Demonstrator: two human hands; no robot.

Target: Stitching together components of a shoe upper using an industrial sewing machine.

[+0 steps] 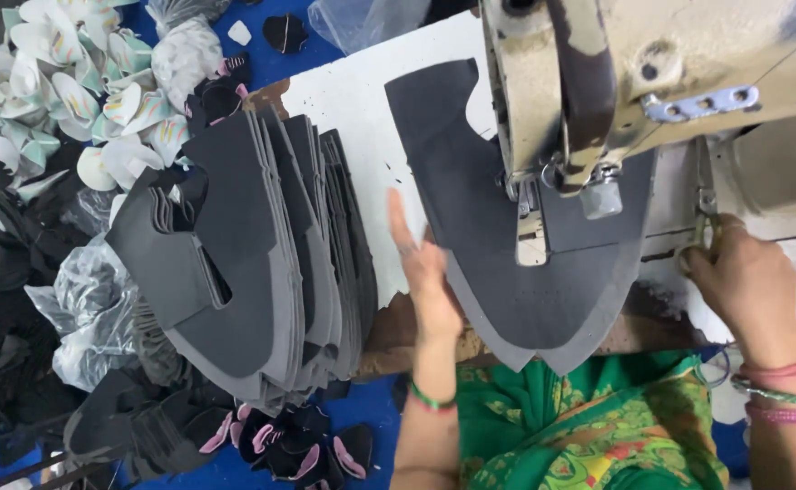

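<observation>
Left hand [427, 277] flat, fingers straight, edge pressing left margin of dark grey shoe-upper piece [507, 272] on white table [362, 100]. Right hand [750, 283] closed on small metal tool [702, 240], just right of piece. Piece lies under sewing machine head [598, 91]. Stack of grey pieces [262, 254] left of left hand.

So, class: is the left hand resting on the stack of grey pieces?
No, the left hand presses the grey piece under the sewing machine.

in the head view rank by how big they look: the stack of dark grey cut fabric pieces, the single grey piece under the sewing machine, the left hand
1. Stack of dark grey cut fabric pieces
2. Single grey piece under the sewing machine, nearly as large; part of it is hidden by the machine, so this order is unsure
3. Left hand, clearly smallest
</observation>
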